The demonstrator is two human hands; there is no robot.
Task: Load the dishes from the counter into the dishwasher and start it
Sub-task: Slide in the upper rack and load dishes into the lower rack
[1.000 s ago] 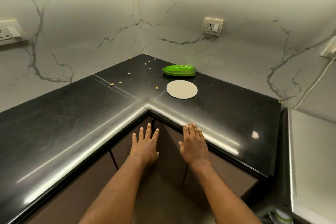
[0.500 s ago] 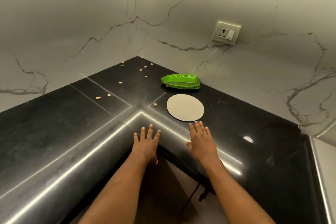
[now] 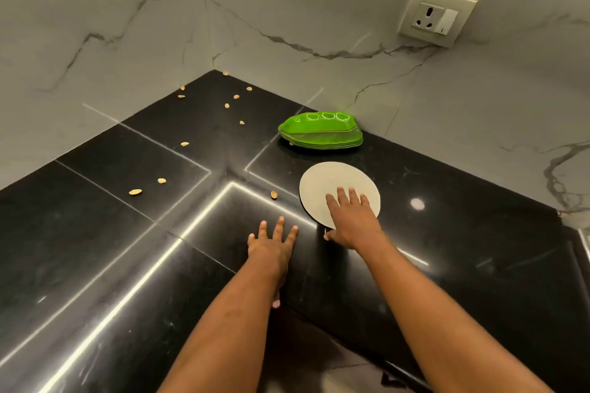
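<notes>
Several seeds point(image 3: 135, 192) litter counter point(image 3: 95, 249) beside green dishes point(image 3: 321, 131).

Right hand point(image 3: 351, 223) lies flat on round plate point(image 3: 338, 182); left hand point(image 3: 271, 246) hovers.

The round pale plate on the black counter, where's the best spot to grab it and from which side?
Probably the near rim, approached from the front. The plate lies flat on the counter, with no visible gap for fingers, so sliding it toward you until the rim overhangs should allow a pinch. The right hand lies over that near part.
</notes>
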